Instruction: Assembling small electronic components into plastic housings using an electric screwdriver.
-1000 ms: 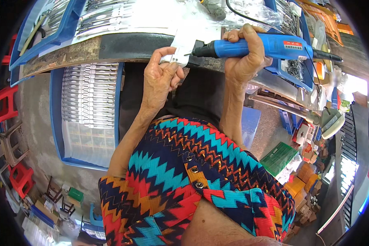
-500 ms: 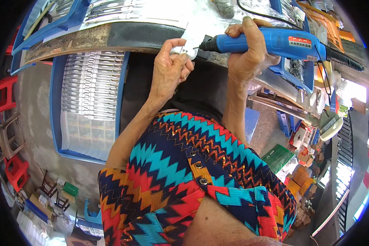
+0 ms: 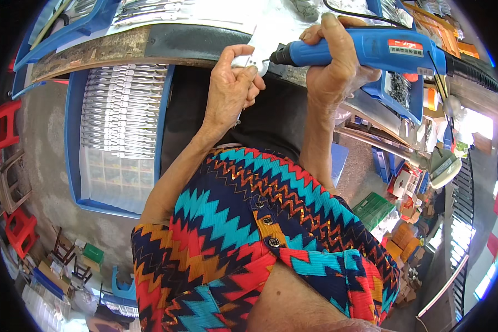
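My left hand (image 3: 231,88) is closed around a small white piece with dark holes (image 3: 257,62), pinched between thumb and fingers at the bench's front edge. A thin metal bit of it pokes out below the fingers. In my right hand (image 3: 337,69) lies a blue electric screwdriver (image 3: 379,48), held level with its black nose pointing left. The thin tip sits right beside the white piece; whether it touches cannot be made out. White material lies on the bench behind the piece.
A blue tray (image 3: 72,144) at lower left holds rows of slim metal-and-white pieces (image 3: 122,108). More such pieces and a blue bin (image 3: 77,37) are on the bench (image 3: 185,44). Another blue bin (image 3: 398,94) with small dark parts stands right. A black cord (image 3: 365,19) runs behind the screwdriver.
The screwdriver has shifted slightly, its rear end moving right. My left hand has tilted the white piece a little and moved it slightly upward in view.
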The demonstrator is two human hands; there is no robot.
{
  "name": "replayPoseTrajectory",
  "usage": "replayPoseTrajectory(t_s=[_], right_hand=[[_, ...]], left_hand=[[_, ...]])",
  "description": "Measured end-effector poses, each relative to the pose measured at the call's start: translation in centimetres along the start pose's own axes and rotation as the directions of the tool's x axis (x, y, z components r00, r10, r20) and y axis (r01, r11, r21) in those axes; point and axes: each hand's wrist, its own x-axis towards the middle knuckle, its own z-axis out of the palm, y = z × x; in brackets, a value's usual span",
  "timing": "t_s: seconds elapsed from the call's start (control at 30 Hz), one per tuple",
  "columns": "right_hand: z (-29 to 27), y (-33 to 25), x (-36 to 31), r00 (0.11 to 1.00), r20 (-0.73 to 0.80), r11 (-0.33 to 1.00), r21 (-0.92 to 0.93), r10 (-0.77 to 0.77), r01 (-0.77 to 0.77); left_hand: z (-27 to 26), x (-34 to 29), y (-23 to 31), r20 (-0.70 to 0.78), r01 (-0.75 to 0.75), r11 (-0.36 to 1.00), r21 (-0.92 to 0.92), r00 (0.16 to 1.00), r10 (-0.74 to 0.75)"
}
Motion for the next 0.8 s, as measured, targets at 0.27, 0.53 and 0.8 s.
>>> replayPoseTrajectory(t_s=[0.27, 0.53, 0.8], right_hand=[[1.0, -1.0, 0.1, 0.998, 0.054, 1.000, 0.020, -0.022, 0.021], [2.2, -2.2, 0.0, 0.997, -0.012, 0.997, -0.015, 0.070, -0.070], [2.6, -2.2, -0.2, 0.995, -0.022, 0.995, 0.026, 0.095, -0.094]], left_hand=[[-0.1, 0.2, 0.3, 0.020, 0.029, 0.999, -0.013, 0.999, -0.029], [0.0, 0.2, 0.7, 0.014, 0.058, 0.998, 0.019, 0.998, -0.059], [-0.3, 0.3, 0.7, 0.033, 0.081, 0.997, 0.001, 0.996, -0.081]])
